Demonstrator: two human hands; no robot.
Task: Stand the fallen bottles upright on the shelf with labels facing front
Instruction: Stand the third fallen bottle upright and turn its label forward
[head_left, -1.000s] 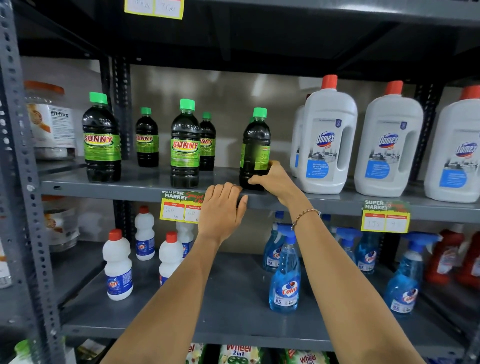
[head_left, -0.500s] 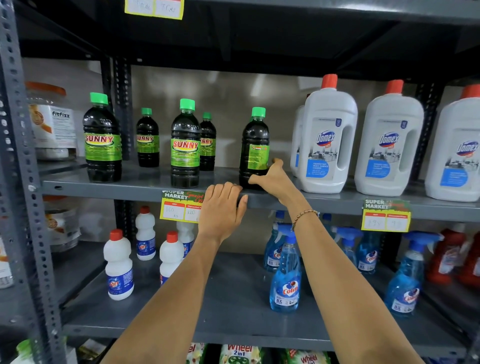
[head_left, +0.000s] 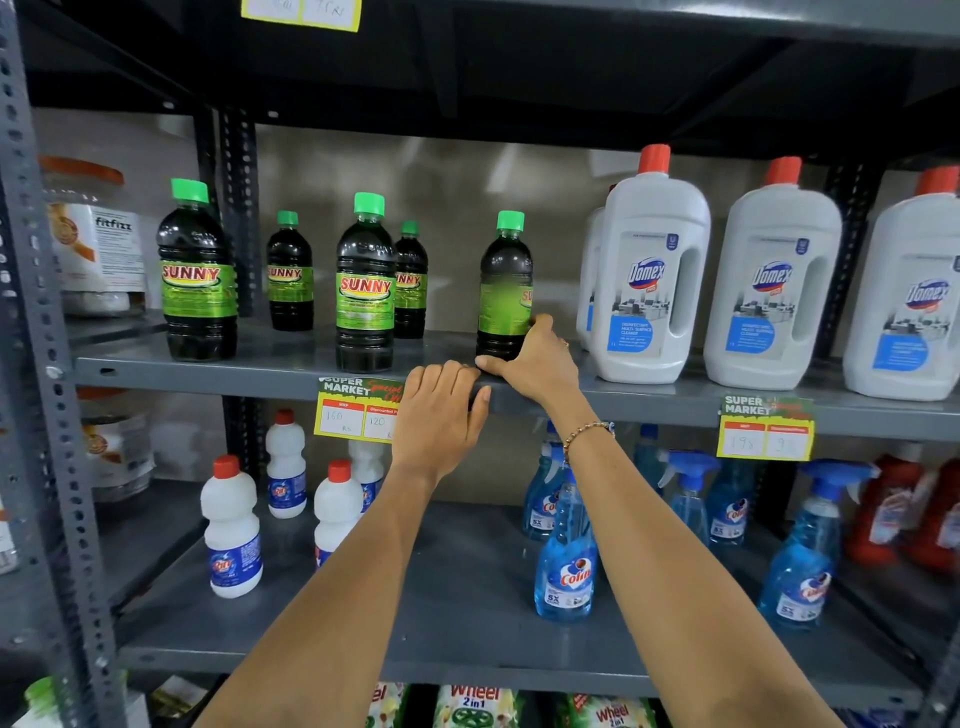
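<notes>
Right hand (head_left: 537, 361) grips the base of the upright bottle (head_left: 505, 291) on the shelf (head_left: 260, 366), fingers closed around it; twist until the side-turned label faces front, left hand (head_left: 441, 415) empty on the shelf edge.

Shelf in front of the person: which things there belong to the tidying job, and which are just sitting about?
Part of the job:
- dark Sunny bottle, upright, label turned sideways, gripped low by the right hand
- the other Sunny bottles
- left hand, resting on the shelf edge

Just sitting about:
- white Domex jugs
- blue spray bottles
- price tags
</notes>
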